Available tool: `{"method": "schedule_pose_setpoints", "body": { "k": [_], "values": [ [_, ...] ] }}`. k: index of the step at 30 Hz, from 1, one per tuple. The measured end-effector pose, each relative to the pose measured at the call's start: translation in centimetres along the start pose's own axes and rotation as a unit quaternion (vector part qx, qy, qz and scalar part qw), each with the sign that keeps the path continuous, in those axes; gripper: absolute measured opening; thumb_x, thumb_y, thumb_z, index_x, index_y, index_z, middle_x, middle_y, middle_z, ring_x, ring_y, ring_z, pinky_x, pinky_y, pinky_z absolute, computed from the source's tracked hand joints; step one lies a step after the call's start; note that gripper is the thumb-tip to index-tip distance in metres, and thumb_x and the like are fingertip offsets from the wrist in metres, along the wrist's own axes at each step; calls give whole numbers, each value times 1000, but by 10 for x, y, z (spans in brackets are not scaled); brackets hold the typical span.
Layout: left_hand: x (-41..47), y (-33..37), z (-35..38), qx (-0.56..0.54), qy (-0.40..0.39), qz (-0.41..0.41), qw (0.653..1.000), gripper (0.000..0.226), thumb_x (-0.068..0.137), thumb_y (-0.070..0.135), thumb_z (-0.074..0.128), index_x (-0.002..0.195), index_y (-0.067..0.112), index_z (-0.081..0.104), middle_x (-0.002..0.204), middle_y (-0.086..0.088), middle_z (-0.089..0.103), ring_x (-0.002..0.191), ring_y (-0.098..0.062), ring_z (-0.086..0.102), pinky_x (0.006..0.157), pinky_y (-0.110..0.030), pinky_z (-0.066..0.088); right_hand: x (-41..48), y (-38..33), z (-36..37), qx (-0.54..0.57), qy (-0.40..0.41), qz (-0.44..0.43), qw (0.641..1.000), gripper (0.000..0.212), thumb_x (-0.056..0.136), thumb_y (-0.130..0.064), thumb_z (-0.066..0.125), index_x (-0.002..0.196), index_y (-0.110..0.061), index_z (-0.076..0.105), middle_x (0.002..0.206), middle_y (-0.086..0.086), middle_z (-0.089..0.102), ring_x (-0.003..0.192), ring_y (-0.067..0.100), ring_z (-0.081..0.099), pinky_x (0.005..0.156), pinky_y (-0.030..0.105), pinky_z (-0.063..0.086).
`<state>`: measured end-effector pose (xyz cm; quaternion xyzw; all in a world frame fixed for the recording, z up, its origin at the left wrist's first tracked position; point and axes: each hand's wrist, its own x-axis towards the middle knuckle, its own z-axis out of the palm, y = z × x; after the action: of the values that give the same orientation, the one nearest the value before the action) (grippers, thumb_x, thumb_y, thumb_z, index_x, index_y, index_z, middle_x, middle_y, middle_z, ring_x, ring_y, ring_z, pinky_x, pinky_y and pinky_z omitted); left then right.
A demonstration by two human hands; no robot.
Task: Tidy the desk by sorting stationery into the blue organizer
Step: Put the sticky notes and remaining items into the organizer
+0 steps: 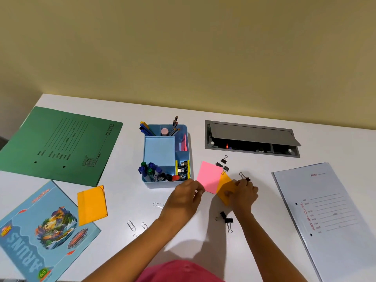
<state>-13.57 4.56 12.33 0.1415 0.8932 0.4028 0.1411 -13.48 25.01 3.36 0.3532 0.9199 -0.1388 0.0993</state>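
Note:
The blue organizer (159, 151) stands mid-desk, holding pens, pencils, markers, an eraser, binder clips and a pink note. Just right of it a pink sticky note (209, 177) lies on the white desk, overlapping an orange sticky note (223, 185). My left hand (186, 195) pinches the pink note's lower left corner. My right hand (243, 193) grips the orange note, fingers curled over it. A black binder clip (245, 177) lies at my right fingertips; whether they hold it is unclear. More binder clips lie above the notes (223, 164) and below my right hand (226, 218).
Several paper clips (142, 222) lie at front left. An orange note pad (91, 204), a blue notebook (42, 233) and a green file (59, 144) sit on the left, a grey file (329, 216) on the right. A grey cable hatch (252, 139) is open behind.

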Motion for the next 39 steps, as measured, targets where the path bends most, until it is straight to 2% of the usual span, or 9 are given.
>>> {"method": "schedule_pose_setpoints", "body": {
  "k": [7,11,15,18,21,26,33,36,39],
  "values": [
    [6,5,-2,-59,-10,-21,998,13,91,13,55,96,15,67,100,0,67,80,-7,57,68,-8,43,-9,-16,-21,82,32,69,994,6,90,-14,59,96,-15,58,100,8,63,99,30,54,82,38,35],
    [9,8,-6,-187,-1,-104,977,24,89,20,63,112,13,61,108,3,65,92,-10,62,80,-13,46,-42,-32,-53,212,112,8,971,18,87,-11,62,80,-22,49,80,-4,59,93,26,49,74,33,21],
    [14,10,-9,-287,-2,-158,945,45,86,33,66,125,19,50,118,5,60,105,-12,60,92,-29,49,-78,-50,-78,386,82,-114,912,20,80,-36,65,74,-29,47,74,-12,57,77,5,54,72,30,34],
    [18,15,-13,-351,17,-167,921,32,89,27,62,119,19,53,114,-2,64,102,-18,64,83,-31,57,-89,-59,-84,466,18,-141,873,29,71,-51,60,78,-24,51,79,-8,60,74,0,57,60,8,40],
    [21,13,-23,-353,65,-171,917,16,92,19,59,106,13,59,102,-8,68,89,-18,69,72,-29,59,-90,-62,-86,438,-19,-147,887,19,80,-39,61,87,-23,53,92,-5,63,74,1,57,58,5,40],
    [25,9,-34,-339,94,-186,917,5,92,18,58,96,15,60,91,-2,69,78,-16,70,70,-30,59,-81,-65,-85,355,-63,-164,918,29,92,-27,59,116,-10,58,94,0,65,61,4,61,54,9,48],
    [31,12,-39,-353,69,-173,917,12,93,19,57,88,9,60,81,-11,66,69,-15,67,66,-22,57,-78,-77,-88,394,-44,-115,911,30,84,-41,57,95,-14,61,80,3,72,71,15,67,67,30,53],
    [30,12,-37,-354,68,-168,918,21,92,18,58,90,-3,58,82,-21,65,69,-18,69,71,-28,58,-78,-79,-89,425,-44,-109,898,10,89,-31,61,86,-22,59,62,-10,68,63,15,69,71,38,57],
    [29,13,-37,-365,75,-171,912,22,92,17,59,92,-5,60,84,-21,69,71,-19,70,75,-33,58,-78,-78,-88,490,-28,-84,867,12,88,-23,65,78,-20,58,62,0,69,62,22,69,73,47,56]
  ]
}}
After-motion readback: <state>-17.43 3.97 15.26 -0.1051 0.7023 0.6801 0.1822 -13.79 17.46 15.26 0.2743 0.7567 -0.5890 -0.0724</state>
